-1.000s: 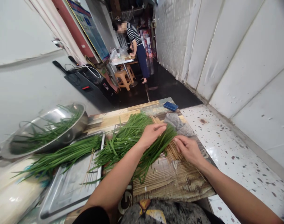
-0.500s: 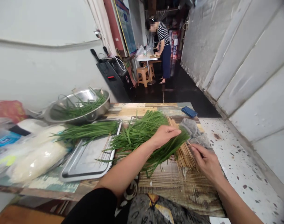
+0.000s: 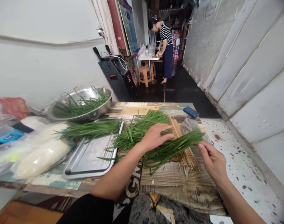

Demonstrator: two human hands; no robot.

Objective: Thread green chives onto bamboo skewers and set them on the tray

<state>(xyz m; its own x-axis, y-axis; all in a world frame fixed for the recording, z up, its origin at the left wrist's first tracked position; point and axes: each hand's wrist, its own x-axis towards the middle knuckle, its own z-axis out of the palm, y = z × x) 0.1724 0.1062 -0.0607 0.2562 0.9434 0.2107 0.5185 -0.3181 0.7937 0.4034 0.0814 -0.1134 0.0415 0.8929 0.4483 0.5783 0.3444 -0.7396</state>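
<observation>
Long green garlic chives [image 3: 176, 147] lie in a loose bunch on the wooden table, their right ends raised towards my right hand. My left hand [image 3: 155, 137] is over the bunch, thumb and fingers apart, not closed round any stems. With thumb and forefinger pinched, my right hand [image 3: 213, 160] holds a thin bamboo skewer at the right end of the bunch; most of the skewer is hidden. Loose bamboo skewers [image 3: 188, 157] are under and beside the chives. A second heap of chives [image 3: 142, 129] spreads behind my left hand.
A metal tray [image 3: 89, 161] bears more chives and a few skewers. Behind it stands a steel bowl [image 3: 104, 107] of chives. Plastic bags [image 3: 41, 155] crowd the left. A grey cloth [image 3: 190, 124] and blue box [image 3: 191, 112] are at right. A person [image 3: 166, 46] bends over a far table.
My left hand has opened its fingers and drawn slightly left off the bunch. My right hand has moved a little right, and the chives' ends now reach towards it.
</observation>
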